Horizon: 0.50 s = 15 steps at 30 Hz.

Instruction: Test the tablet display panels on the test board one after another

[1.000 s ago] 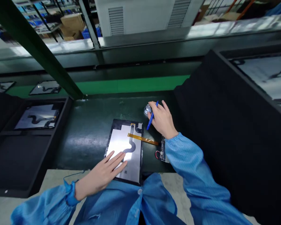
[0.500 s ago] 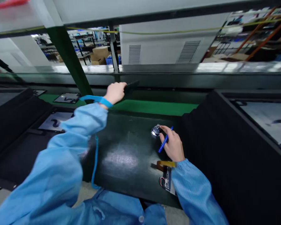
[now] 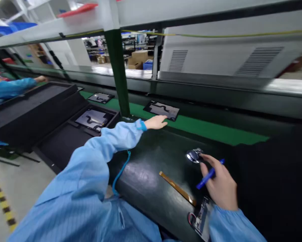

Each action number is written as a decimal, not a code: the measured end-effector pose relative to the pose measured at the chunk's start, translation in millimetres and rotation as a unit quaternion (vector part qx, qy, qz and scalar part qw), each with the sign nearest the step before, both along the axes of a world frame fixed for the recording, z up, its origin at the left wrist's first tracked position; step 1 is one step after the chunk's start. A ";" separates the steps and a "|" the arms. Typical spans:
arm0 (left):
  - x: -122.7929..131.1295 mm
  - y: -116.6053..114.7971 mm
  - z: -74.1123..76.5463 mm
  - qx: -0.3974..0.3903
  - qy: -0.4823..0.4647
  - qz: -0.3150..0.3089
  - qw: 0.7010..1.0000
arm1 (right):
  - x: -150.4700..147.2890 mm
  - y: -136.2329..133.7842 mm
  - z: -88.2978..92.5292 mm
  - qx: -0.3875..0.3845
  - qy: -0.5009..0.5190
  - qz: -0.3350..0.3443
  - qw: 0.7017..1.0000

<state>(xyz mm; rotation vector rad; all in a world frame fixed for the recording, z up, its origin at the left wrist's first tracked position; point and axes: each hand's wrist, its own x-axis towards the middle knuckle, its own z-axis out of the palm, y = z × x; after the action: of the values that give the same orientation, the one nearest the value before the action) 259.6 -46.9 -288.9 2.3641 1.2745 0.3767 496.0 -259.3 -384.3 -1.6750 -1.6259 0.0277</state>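
The panel [image 3: 162, 110] lies flat on the green strip [image 3: 203, 126] beyond the tabletop [image 3: 138, 173], and no fingers are wrapped round it, so its placing looks finished or nearly so. Another panel lies in the tray [image 3: 65, 146] beside the left sleeve, out of both hands. The ribbon [image 3: 177, 188] is stretched out on the tabletop with its far end joined to nothing; its near end meets the board [image 3: 202, 218], though whether it is plugged in there I cannot tell. Any work with those two on the panel in the tray would seem to be left.

The left arm reaches long across the tabletop, and the left hand [image 3: 156, 122] is unclenched, fingers extended at the panel's near edge (touching or just short of it, the view does not settle). The right forearm comes in low over the board. The right hand [image 3: 220, 183] grips a blue pen [image 3: 203, 181] slantwise under its curled fingers, while its index fingertip meets the round silver piece [image 3: 194, 155] on the tabletop.
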 end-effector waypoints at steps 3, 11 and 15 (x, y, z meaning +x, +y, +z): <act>-101.6 -26.1 9.6 -0.106 -0.090 0.090 0.986 | -7.4 -17.5 5.3 -0.044 0.056 0.057 0.996; -314.9 -76.2 15.4 -0.179 -0.214 0.479 0.832 | -36.0 -53.7 -24.2 -0.101 -0.025 0.150 0.983; -328.7 -65.2 2.7 -0.195 -0.204 0.548 0.788 | -40.8 -55.8 -33.7 -0.113 -0.021 0.158 0.981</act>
<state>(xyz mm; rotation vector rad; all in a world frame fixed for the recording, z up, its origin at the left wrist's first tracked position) -69.1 -112.2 -286.1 0.9062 2.0984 0.7956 455.2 -315.2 -418.0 -1.5703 -1.9676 0.3498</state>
